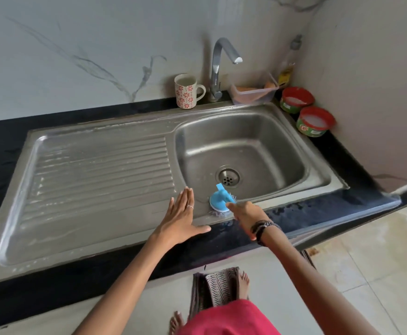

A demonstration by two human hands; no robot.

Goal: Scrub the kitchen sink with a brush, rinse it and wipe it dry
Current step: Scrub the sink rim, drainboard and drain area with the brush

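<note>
Right hand gripping round blue brush, left hand flat on sink

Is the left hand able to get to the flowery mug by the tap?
Probably yes: the left hand lies flat on the sink's near edge, and only bare drainboard lies between it and the mug.

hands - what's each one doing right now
Left hand: open, flat on the sink drainboard.
Right hand: holding the blue brush.

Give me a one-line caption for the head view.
Right hand holds blue brush on sink rim; left hand flat on drainboard.
</note>
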